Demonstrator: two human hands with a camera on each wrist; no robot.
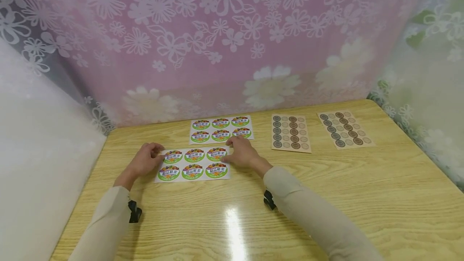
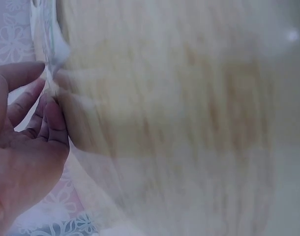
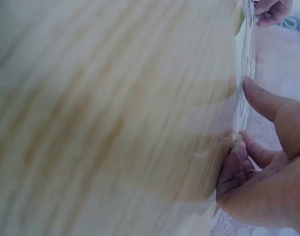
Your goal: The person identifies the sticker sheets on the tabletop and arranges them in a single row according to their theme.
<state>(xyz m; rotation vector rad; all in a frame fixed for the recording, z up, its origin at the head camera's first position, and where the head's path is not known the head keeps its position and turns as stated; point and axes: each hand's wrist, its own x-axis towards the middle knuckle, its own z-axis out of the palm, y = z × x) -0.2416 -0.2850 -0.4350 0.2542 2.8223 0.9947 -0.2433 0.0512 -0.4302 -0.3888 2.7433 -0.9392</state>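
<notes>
A white sheet of round fruit stickers point(image 1: 193, 163), green, white and red with printed characters, lies in front of me on the table. My left hand point(image 1: 146, 160) holds its left edge, thumb and forefinger close together there; the left wrist view shows this hand point(image 2: 29, 118) with curled fingers low by the tabletop. At the upper right corner, my right hand point(image 1: 243, 154) holds the sheet, its thumb on the stickers. In the right wrist view this hand point(image 3: 268, 157) has its other fingers curled against the table. Both wrist views show the sheet nearly edge-on.
Just behind lies a matching sticker sheet point(image 1: 220, 129), its lower right sticker partly behind my right fingers. Two brown sheets of small round stickers, one nearer point(image 1: 291, 133) and one farther right point(image 1: 345, 129), lie on the wooden table point(image 1: 311, 196). A flowered pink curtain point(image 1: 217, 51) hangs behind.
</notes>
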